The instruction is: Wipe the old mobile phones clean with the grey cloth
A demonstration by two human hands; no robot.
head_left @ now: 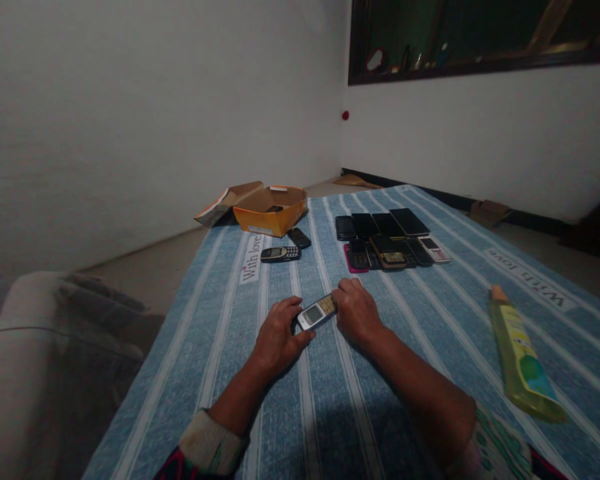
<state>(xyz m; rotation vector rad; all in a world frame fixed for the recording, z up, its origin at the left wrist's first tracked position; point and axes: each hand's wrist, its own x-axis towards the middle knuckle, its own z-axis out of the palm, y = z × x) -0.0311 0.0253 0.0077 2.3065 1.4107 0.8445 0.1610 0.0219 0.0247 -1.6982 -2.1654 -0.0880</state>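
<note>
Evidently, from the head view, both hands are engaged on one phone [313,315], which lies aslant between them above the near half of the striped cloth [220,400]. Its screen faces up. The left hand [280,330] is curled around the screen end, fingers along the far side and thumb at the near side. The right hand [357,310] is closed over the keypad end; its fingertips are tucked out of sight, so their exact purchase cannot be told. Whether the phone touches the cloth cannot be confirmed.

Beyond the left hand are a keypad phone [281,254], a black phone [300,238] and the open box [270,220]. Beyond the right hand lies the group of phones [388,248]. The bottle [523,363] is on its side, well apart to the right.

For sound handling, it is judged best to let the left hand steady the phone by its edges, leaving the screen free of pressure, while the right hand works lightly. Staying low over the cloth would soften any slip. Hard squeezing or twisting at the keypad end could pivot the phone out of the left hand.
</note>
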